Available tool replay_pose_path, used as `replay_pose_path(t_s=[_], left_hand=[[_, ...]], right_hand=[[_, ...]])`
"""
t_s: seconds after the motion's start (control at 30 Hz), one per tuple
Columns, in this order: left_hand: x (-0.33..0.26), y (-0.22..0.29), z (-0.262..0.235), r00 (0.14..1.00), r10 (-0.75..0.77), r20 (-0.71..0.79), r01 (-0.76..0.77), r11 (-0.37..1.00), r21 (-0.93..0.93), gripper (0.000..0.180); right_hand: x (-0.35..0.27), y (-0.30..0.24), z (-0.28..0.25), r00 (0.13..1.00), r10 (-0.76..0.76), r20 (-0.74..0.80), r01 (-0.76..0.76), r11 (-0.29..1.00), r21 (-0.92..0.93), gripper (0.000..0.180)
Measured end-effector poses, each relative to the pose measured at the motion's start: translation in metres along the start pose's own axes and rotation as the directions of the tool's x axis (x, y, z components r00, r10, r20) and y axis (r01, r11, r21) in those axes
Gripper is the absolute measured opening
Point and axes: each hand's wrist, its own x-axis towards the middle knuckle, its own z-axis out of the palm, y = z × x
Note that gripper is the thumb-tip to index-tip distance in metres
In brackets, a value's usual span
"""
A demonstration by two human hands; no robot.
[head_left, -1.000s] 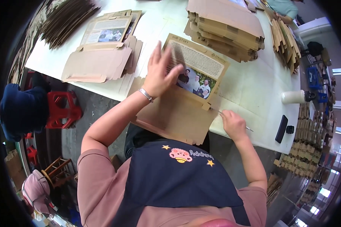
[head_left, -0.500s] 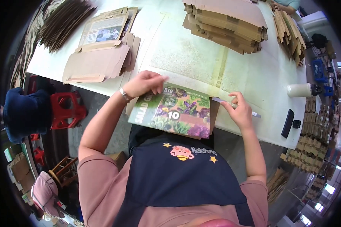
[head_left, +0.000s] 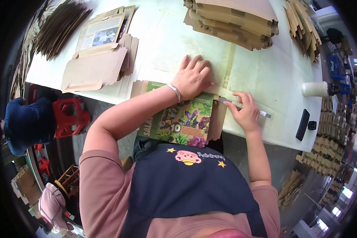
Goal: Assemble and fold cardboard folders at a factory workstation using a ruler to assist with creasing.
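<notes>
A flat printed cardboard box (head_left: pixel 186 123), green with pictures of leafy salad plants, lies at the table's near edge and juts out toward my lap. My left hand (head_left: pixel 192 77) rests palm down across its far edge, fingers stretched over the tabletop, holding nothing. Plain brown cardboard (head_left: pixel 217 121) shows along the box's right side. At that side my right hand (head_left: pixel 245 111) is closed around a slim cutter knife (head_left: pixel 265 114). Its thin blade points left, at the box's far right corner; whether it touches the cardboard, I cannot tell.
Folded brown cartons (head_left: pixel 94 65) lie at the left, beside a dark fanned stack (head_left: pixel 61 29). A tall carton pile (head_left: pixel 234 23) stands at the back. A white bottle (head_left: pixel 315 89) and a black phone (head_left: pixel 302 125) sit at the right edge. A red stool (head_left: pixel 69 117) stands below left.
My left hand has left the box's far left corner, moved right and flattened over the far edge. The box has shifted slightly left. My right hand stays nearly in place with the knife.
</notes>
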Motion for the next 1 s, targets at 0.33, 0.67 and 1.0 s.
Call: replay_pose_path(t_s=[0.33,0.67,1.0], left_hand=[[-0.001,0.007,-0.012,0.982,0.128,-0.141,-0.135,0.990,-0.041,0.040],[-0.084,0.050,-0.136,0.670,0.698,-0.252,-0.657,0.716,0.236,0.025],[-0.100,0.026,-0.155,0.872,0.475,0.121,-0.489,0.859,0.152,0.070]], right_hand=[[-0.004,0.005,-0.004,0.991,-0.095,-0.097,0.093,0.995,-0.023,0.038],[-0.034,0.024,-0.031,0.969,0.227,-0.098,-0.201,0.954,0.220,0.020],[0.015,-0.038,-0.013,0.967,0.252,0.046,-0.256,0.935,0.247,0.034]])
